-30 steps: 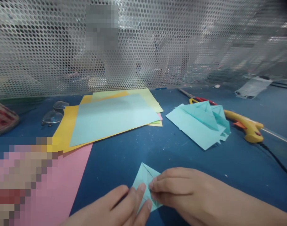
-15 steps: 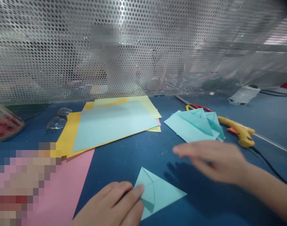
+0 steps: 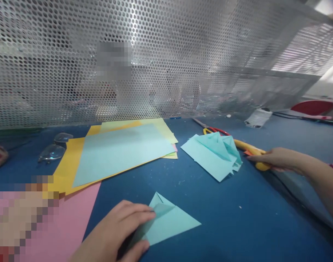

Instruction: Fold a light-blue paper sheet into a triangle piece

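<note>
A folded piece of light blue paper [image 3: 173, 223] lies on the blue table close to me, with a point towards the right. My left hand [image 3: 119, 225] holds it at its left side, fingertips on the upper fold and thumb at the lower edge; part of the paper is hidden behind the fingers. Farther off to the right, my right hand [image 3: 281, 159] is closed around the handle of a yellow hot glue gun [image 3: 246, 146], which still lies on the table. Just left of its nozzle is a pile of folded light blue paper pieces [image 3: 210, 151].
Scissors [image 3: 200, 123] lie behind the pile. Flat sheets, light blue [image 3: 122, 153], yellow and pink [image 3: 73, 218], cover the left side near glasses [image 3: 52, 151]. A perforated metal screen [image 3: 155, 65] borders the back. A black cord [image 3: 289, 194] trails right.
My right hand has moved right, from above the table onto the glue gun's handle. My left thumb and fingers have spread further around the folded paper. The view has turned slightly right.
</note>
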Demonstrator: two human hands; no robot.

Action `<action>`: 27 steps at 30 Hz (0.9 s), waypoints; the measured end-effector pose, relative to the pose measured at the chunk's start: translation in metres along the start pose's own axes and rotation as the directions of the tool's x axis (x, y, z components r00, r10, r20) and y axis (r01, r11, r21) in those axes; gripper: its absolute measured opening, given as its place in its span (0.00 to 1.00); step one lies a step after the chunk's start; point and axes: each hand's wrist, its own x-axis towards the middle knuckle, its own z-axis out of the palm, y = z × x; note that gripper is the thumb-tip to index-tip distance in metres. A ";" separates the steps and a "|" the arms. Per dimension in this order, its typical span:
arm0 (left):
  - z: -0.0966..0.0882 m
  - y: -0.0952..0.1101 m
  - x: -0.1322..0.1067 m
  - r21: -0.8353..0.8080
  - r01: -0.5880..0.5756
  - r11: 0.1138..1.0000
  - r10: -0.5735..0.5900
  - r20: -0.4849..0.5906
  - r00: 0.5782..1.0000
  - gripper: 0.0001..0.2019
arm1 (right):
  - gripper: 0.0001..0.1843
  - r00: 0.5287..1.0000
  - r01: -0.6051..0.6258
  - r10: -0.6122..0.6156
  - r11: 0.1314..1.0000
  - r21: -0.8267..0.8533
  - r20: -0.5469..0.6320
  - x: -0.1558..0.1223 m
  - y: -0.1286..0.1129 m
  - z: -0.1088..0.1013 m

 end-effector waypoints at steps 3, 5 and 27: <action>0.002 -0.002 -0.002 -0.063 0.088 0.994 -0.087 0.024 0.996 0.21 | 0.16 0.979 -0.158 0.147 0.985 0.075 0.141 -0.003 0.007 -0.002; 0.002 -0.002 -0.001 -0.101 0.133 0.986 -0.130 0.032 0.991 0.22 | 0.17 0.958 -0.232 0.201 0.962 0.143 0.205 0.009 0.006 -0.009; 0.000 0.004 0.008 -0.254 0.315 0.915 -0.305 0.078 0.949 0.22 | 0.16 0.751 0.170 -0.450 0.839 0.517 0.483 -0.031 -0.147 -0.016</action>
